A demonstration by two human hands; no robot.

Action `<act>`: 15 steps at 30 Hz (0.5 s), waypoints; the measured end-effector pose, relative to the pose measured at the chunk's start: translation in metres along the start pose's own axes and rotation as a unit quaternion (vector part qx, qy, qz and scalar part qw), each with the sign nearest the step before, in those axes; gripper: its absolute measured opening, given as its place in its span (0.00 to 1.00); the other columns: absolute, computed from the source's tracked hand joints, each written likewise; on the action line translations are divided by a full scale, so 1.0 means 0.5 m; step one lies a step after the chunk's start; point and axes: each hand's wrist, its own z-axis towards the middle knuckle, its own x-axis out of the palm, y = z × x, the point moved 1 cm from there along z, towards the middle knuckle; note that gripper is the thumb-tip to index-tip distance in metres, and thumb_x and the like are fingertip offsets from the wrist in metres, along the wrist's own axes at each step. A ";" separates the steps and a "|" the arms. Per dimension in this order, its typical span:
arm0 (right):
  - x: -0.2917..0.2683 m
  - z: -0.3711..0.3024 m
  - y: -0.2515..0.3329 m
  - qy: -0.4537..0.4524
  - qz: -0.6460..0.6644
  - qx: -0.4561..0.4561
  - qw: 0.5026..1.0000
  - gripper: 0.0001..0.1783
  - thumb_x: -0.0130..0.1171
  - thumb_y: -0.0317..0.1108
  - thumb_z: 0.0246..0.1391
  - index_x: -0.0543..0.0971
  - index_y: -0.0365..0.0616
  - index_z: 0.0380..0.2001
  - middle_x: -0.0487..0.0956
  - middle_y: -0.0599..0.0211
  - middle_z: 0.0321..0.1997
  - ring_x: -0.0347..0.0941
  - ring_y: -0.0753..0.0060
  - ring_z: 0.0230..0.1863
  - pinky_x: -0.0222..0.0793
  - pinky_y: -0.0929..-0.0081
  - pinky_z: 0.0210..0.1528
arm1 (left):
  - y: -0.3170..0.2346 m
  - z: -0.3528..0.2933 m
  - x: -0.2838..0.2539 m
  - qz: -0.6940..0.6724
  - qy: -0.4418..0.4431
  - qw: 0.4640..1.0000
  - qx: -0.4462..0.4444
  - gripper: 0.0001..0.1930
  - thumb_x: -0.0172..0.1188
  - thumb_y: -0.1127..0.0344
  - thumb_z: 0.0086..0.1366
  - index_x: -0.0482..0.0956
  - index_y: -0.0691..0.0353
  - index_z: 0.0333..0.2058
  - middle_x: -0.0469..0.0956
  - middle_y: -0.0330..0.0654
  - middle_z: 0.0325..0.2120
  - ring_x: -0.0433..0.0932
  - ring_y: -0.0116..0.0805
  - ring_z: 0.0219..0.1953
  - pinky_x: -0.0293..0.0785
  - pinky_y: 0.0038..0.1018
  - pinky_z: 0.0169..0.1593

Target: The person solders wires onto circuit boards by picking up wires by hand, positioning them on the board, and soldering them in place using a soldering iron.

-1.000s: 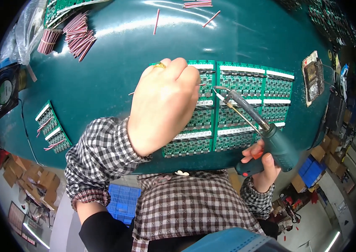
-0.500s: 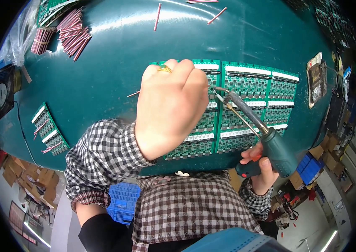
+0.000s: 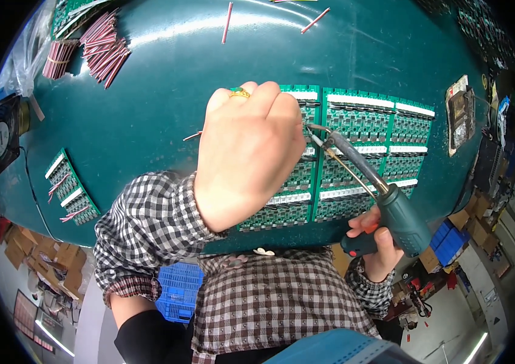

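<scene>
My left hand [image 3: 248, 148], with a ring on one finger, is closed over the left side of a panel of green circuit boards [image 3: 354, 130]. Its fingertips and whatever they grip are hidden beneath it. From behind the hand's left side pokes the end of a red and white wire [image 3: 192, 136]; whether the hand holds it I cannot tell. My right hand [image 3: 382, 246] grips a green gun-shaped soldering iron [image 3: 406, 221] near the front edge. The iron's bent tip and thin feed tube meet at the boards, right beside my left knuckles.
A small board with wires [image 3: 72, 188] lies at left. Far left are a wire pile [image 3: 105, 51], a banded wire bundle [image 3: 60, 57] and a black fan [image 3: 2, 136]. Loose wires [image 3: 227, 23] lie at the back. A metal holder [image 3: 460, 115] stands at right.
My left hand has shifted very slightly over the boards, its knuckles now closer to the iron's tip. The soldering iron and my right hand stay almost still.
</scene>
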 end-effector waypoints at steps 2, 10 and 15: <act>-0.001 0.000 -0.001 0.001 -0.003 -0.006 1.000 0.26 0.56 0.42 0.52 0.68 0.29 0.45 0.71 0.57 0.30 0.74 0.63 0.27 0.74 0.73 0.25 | -0.001 0.000 -0.002 -0.003 0.002 1.000 -0.002 0.07 0.59 0.74 0.45 0.70 0.57 0.23 0.68 0.37 0.20 0.68 0.38 0.26 0.57 0.31 0.31; -0.003 -0.003 -0.005 0.002 -0.009 -0.007 1.000 0.27 0.56 0.42 0.52 0.68 0.29 0.46 0.71 0.58 0.30 0.74 0.63 0.27 0.74 0.73 0.25 | -0.003 0.001 -0.005 -0.010 0.011 1.000 -0.007 0.06 0.59 0.74 0.45 0.71 0.58 0.23 0.68 0.37 0.20 0.68 0.38 0.26 0.57 0.31 0.32; -0.003 -0.003 -0.005 0.007 -0.009 -0.008 1.000 0.26 0.56 0.42 0.52 0.68 0.29 0.46 0.71 0.57 0.30 0.74 0.63 0.28 0.74 0.73 0.25 | -0.004 0.002 -0.006 -0.011 0.017 1.000 -0.009 0.06 0.59 0.74 0.45 0.71 0.57 0.22 0.68 0.37 0.20 0.68 0.37 0.26 0.57 0.31 0.31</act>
